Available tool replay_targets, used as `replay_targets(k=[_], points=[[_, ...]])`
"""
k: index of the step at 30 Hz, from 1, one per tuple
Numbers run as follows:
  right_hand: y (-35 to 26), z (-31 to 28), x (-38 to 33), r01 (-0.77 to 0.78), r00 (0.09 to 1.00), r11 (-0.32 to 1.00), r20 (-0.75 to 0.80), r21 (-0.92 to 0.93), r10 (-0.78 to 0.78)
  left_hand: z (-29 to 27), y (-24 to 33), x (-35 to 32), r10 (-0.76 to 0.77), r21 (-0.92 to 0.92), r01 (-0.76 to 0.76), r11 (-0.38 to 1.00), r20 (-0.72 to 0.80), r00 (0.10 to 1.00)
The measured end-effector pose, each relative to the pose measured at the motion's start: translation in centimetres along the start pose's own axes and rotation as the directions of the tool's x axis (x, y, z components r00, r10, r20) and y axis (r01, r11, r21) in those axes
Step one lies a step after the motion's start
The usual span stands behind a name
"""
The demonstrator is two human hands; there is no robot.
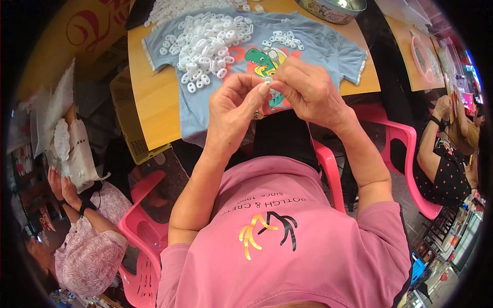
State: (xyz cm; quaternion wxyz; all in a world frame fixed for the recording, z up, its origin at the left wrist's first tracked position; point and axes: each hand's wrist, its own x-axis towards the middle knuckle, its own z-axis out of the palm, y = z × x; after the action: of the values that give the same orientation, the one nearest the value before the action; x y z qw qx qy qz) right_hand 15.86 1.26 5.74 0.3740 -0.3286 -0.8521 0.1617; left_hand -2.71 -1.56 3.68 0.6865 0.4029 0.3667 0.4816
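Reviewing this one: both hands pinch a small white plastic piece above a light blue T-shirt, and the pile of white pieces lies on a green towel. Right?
Not quite. The head view shows the pile of white pieces lying on the light blue T-shirt itself, not a green towel. Left hand and right hand do pinch a small white piece.

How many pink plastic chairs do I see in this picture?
3, partly hidden. One pink chair stands at lower left beside the seated person in the patterned blouse; one is under the wearer, behind the right forearm; one stands at right beside the person in the dotted top.
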Motion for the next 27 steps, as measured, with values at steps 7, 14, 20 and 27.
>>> replay_targets(k=[7,14,20,27], points=[[-0.4,1.2,-0.9,-0.092,0.995,0.985,-0.021,0.144,0.096,0.3,-0.5,-0.6,-0.013,0.020,0.014,1.000,-0.027,1.000],[0.6,2.4,-1.0,-0.179,0.983,0.978,-0.025,0.111,0.182,-0.6,-0.8,0.3,-0.055,0.050,0.058,0.997,-0.070,0.996],[0.8,1.0,-0.2,-0.012,0.994,1.000,0.107,0.008,0.011,-1.6,-0.5,-0.2,-0.070,0.014,0.070,0.997,-0.005,0.998],[0.0,2.4,-0.8,-0.029,0.995,0.992,0.099,0.123,0.017,-1.3,-0.6,-1.2,-0.062,0.013,0.063,0.998,-0.062,0.996]])
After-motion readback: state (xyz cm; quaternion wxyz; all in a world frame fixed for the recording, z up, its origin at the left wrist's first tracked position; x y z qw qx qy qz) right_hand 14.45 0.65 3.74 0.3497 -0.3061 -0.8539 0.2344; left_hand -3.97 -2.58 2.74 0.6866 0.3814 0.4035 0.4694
